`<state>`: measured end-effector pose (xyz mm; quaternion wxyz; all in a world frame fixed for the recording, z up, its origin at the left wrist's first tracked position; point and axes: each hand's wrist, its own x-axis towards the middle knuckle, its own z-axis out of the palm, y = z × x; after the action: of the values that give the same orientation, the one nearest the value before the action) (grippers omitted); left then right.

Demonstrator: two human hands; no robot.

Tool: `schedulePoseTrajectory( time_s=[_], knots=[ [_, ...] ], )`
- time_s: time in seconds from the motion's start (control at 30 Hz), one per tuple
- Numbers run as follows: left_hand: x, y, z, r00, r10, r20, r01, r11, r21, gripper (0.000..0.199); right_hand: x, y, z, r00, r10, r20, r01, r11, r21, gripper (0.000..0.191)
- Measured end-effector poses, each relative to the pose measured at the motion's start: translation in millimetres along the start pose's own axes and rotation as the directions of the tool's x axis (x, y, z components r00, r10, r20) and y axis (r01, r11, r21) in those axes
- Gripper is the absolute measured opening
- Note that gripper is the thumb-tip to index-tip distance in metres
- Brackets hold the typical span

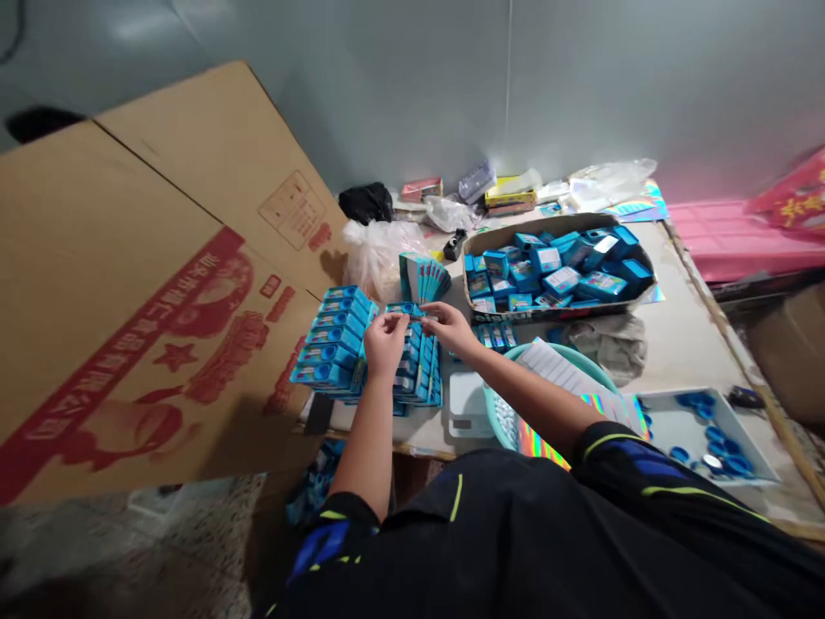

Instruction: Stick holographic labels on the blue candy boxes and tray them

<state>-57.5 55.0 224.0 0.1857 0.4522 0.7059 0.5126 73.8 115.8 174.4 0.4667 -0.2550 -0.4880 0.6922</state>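
Observation:
My left hand (385, 342) and my right hand (449, 328) meet over a stack of small blue boxes (418, 378). The fingertips of both hands pinch the near edge of one small blue box (400, 308) with a round shape on its face; the fingers partly hide it. To the left of my left hand stands another stack of blue boxes (332, 344), their round shapes facing up. Just beyond my hands, a fan of flat printed cards (425, 277) stands upright.
A large cardboard sheet (148, 284) leans at the left. An open carton (554, 309) full of loose blue boxes stands beyond my right arm. Nearer are a teal basin (495, 421) with white pieces, a white scale-like device (467, 404) and a white tray (764, 460) of blue round parts.

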Motion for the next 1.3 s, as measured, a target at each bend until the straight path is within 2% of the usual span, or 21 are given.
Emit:
schedulePoseTrajectory(
  time_s=[0.07, 0.13, 0.27, 0.33, 0.47, 0.63, 0.7, 0.8, 0.87, 0.93, 1.0, 1.07, 1.1, 1.13, 1.17, 1.2, 1.27, 1.3],
  knots=[
    [21, -10, -2.7, 1.0, -0.017, -0.024, 0.019, 0.995, 0.103, 0.025, 21, 10, 8, 0.999, 0.032, 0.002, -0.032, 0.998, 0.046, 0.04],
    [34, -19, -2.5, 1.0, -0.01, -0.03, 0.016, 0.977, 0.213, 0.018, 34, 20, 12, 0.999, 0.046, -0.019, -0.046, 0.999, 0.0, 0.04],
    [43, -34, 0.1, 0.997, 0.072, -0.018, -0.058, 0.9, 0.432, 0.009, 39, 35, 14, 0.998, 0.032, -0.059, -0.043, 0.982, -0.185, 0.031],
    [43, -39, 0.2, 0.997, 0.08, -0.006, -0.067, 0.868, 0.493, 0.009, 38, 40, 14, 0.997, 0.06, -0.054, -0.07, 0.976, -0.205, 0.028],
    [42, -46, -0.3, 0.997, 0.074, 0.008, -0.066, 0.837, 0.543, 0.009, 35, 48, 15, 0.989, 0.138, -0.05, -0.142, 0.985, -0.097, 0.023],
    [41, -49, 3.0, 1.0, -0.001, 0.022, -0.011, 0.837, 0.548, 0.006, 35, 60, 17, 0.987, 0.144, -0.072, -0.143, 0.99, 0.01, 0.019],
    [43, -48, 4.3, 0.998, -0.054, -0.015, 0.054, 0.832, 0.552, 0.005, 37, 65, 21, 0.979, 0.173, -0.111, -0.174, 0.985, -0.004, 0.019],
    [48, -43, 2.7, 0.988, -0.134, -0.081, 0.157, 0.806, 0.571, 0.021, 34, 73, 25, 0.948, 0.276, -0.159, -0.292, 0.953, -0.086, 0.02],
    [51, -38, -0.9, 0.987, -0.138, -0.083, 0.161, 0.802, 0.576, 0.024, 23, 75, 20, 0.934, 0.325, -0.146, -0.344, 0.929, -0.133, 0.019],
    [45, -29, -4.3, 0.998, -0.052, -0.032, 0.061, 0.829, 0.556, 0.022, 2, 72, 2, 0.935, 0.331, -0.127, -0.35, 0.922, -0.168, 0.015],
    [28, -17, -4.3, 0.984, 0.173, 0.043, -0.172, 0.854, 0.49, 0.02, -30, 63, -33, 0.937, 0.308, -0.162, -0.337, 0.922, -0.193, 0.009],
    [0, -6, 1.2, 0.882, 0.466, 0.072, -0.458, 0.81, 0.367, 0.02, -71, 46, -82, 0.928, 0.223, -0.298, -0.304, 0.917, -0.258, 0.009],
    [-16, -2, 6.8, 0.83, 0.553, 0.076, -0.548, 0.782, 0.296, 0.02, -95, 35, -109, 0.905, 0.146, -0.399, -0.293, 0.894, -0.338, 0.013],
    [-32, 0, 14.9, 0.791, 0.603, 0.104, -0.61, 0.761, 0.22, 0.019, -120, 24, -136, 0.864, 0.056, -0.501, -0.313, 0.838, -0.446, 0.019],
    [-48, 1, 26.1, 0.764, 0.622, 0.171, -0.644, 0.752, 0.143, 0.018, -146, 12, -162, 0.805, -0.03, -0.592, -0.381, 0.74, -0.555, 0.024],
    [-63, -1, 40.7, 0.74, 0.623, 0.252, -0.656, 0.752, 0.064, 0.018, -171, 0, -185, 0.741, -0.09, -0.665, -0.49, 0.605, -0.628, 0.03],
    [-92, -8, 79.7, 0.666, 0.595, 0.451, -0.633, 0.77, -0.082, 0.021, -214, -17, -220, 0.619, -0.074, -0.782, -0.722, 0.339, -0.604, 0.04],
    [-106, -12, 103.0, 0.615, 0.575, 0.54, -0.608, 0.782, -0.14, 0.023, -231, -22, -233, 0.566, -0.026, -0.824, -0.795, 0.248, -0.553, 0.046]
  ],
)
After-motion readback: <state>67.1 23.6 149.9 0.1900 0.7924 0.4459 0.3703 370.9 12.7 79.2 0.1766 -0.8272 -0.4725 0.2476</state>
